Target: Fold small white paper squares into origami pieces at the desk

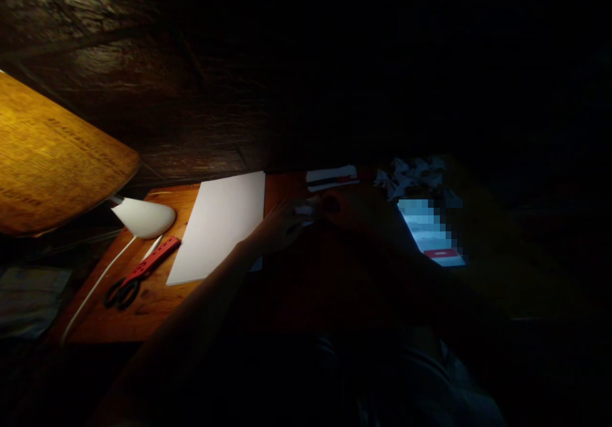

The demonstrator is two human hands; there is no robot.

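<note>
My left hand (283, 223) reaches over the wooden table, fingers closed on a small piece of white paper (306, 210). From the other side, my right hand (343, 209) meets it with curled fingers, thumb and finger forming a ring at the paper's right end. Deep shadow covers the right hand, so its exact grip is hard to see. Just left of my left hand lies a large white sheet (215, 232), partly beneath my forearm. Beyond the hands is a smaller white piece (332, 176) with a dark strip and something red on it.
A heap of crumpled or folded white paper pieces (414, 175) lies at the back right, above a lit screen (421, 229). On the left stand a lamp's white base (148, 218) and yellow shade (57, 159), near black-handled scissors (125, 292) and a red holed strip (155, 258).
</note>
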